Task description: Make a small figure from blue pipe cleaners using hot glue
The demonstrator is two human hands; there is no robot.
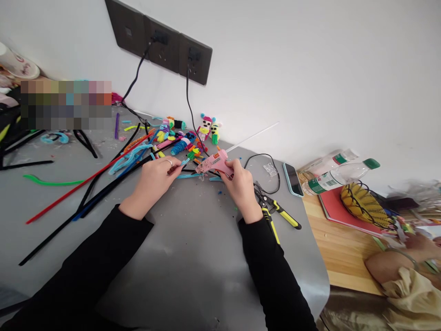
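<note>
My right hand (239, 181) is wrapped round the handle of a pink hot glue gun (214, 163), whose nozzle points left and down. A clear glue stick (253, 137) sticks out of its back end. In my left hand (156, 177), thumb and fingertips pinch a short light-blue pipe cleaner piece (186, 161) just left of the nozzle. Whether nozzle and piece touch, I cannot tell. Behind the hands lie bundles of coloured pipe cleaners (182, 143). Two small pipe-cleaner figures (205, 127) lean near the wall. Long red (93, 175) and black pipe cleaners lie left of my left hand.
Yellow-and-black pliers (275, 211) lie right of my right forearm. A phone (292, 179) rests at the table's right edge. Plastic bottles (339, 177) and a yellow wire basket (365, 207) are on the wooden table beyond, where another person's arm (396, 262) reaches in. Black cords (189, 99) hang from wall sockets.
</note>
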